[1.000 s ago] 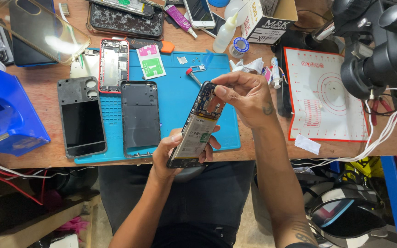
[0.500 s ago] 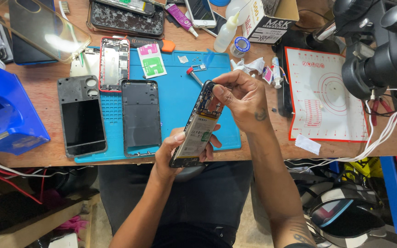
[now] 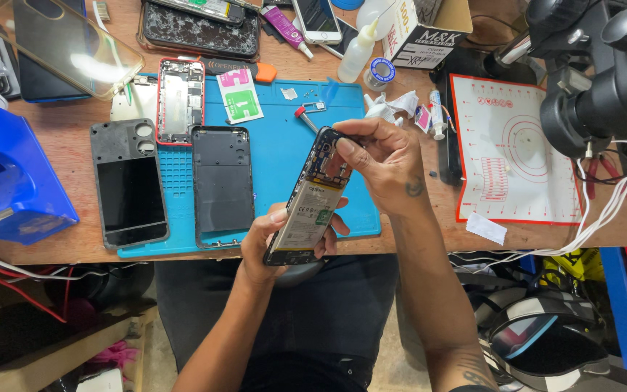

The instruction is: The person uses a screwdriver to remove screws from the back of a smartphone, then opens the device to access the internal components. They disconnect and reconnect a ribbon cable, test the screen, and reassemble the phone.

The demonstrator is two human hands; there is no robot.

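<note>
An opened phone (image 3: 308, 202), its back cover off and its battery and circuit board showing, is held tilted above the front edge of the blue work mat (image 3: 277, 149). My left hand (image 3: 270, 243) grips the phone's lower end from underneath. My right hand (image 3: 382, 163) pinches at the upper end of the phone, fingertips on the board near the camera area. Whether it holds a small part I cannot tell.
On the mat lie a black phone back cover (image 3: 223, 185) and a red-framed phone body (image 3: 180, 100). A black screen panel (image 3: 129, 183) lies left of them. A screwdriver (image 3: 305, 118), glue bottle (image 3: 358, 49), white-and-red mat (image 3: 517, 149), blue holder (image 3: 9, 174) and microscope (image 3: 604, 87) surround.
Both hands stay on the phone; the right fingertips have shifted slightly on its upper end.
</note>
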